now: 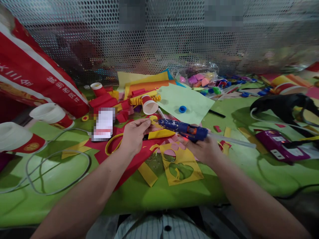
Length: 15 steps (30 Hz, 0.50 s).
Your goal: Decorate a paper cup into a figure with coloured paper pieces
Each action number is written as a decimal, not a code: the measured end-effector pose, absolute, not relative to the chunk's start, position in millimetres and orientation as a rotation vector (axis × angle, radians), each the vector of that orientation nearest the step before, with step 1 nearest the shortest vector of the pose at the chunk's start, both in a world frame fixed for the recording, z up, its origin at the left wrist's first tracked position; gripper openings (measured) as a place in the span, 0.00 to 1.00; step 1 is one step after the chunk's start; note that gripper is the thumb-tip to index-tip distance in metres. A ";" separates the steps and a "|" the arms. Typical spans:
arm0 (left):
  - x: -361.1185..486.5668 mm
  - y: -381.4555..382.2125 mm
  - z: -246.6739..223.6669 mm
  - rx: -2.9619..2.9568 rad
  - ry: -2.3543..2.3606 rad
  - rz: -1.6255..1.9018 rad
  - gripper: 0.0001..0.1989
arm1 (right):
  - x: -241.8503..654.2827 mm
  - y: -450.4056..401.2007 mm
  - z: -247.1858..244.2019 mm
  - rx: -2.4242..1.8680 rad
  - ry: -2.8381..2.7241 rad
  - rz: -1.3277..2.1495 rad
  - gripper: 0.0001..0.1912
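Note:
My left hand pinches a small yellow piece above the middle of the table. My right hand is wrapped round a blue glue gun, its nozzle pointing left at the yellow piece, close to it. A clear glue stick sticks out of the gun's back end. Below my hands lie yellow-handled scissors, red paper and a yellow sheet with cut-out holes. Just behind the nozzle, a red and white paper cup lies on its side.
On the green table, a phone, a looped white cable and paper cups are at the left. A pale green sheet lies behind the gun. At the right are a purple power strip and a black object.

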<state>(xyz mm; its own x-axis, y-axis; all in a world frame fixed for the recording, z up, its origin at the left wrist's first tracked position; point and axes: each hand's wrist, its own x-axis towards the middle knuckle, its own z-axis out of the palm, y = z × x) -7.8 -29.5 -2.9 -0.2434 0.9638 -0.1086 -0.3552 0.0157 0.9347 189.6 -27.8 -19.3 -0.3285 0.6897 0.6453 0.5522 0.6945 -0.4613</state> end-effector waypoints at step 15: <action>-5.8 -29.5 -1.0 0.741 1.116 1.495 0.09 | 191.7 -26.5 -24.2 -0.954 -2.028 0.205 0.15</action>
<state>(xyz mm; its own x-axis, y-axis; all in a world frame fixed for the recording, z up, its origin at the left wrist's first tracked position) -5.8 -29.5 -1.0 -0.2288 0.9669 -0.1127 -0.3832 0.0170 0.9235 191.7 -26.5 -24.2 -0.3362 0.6930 0.6378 0.5514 0.6938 -0.4632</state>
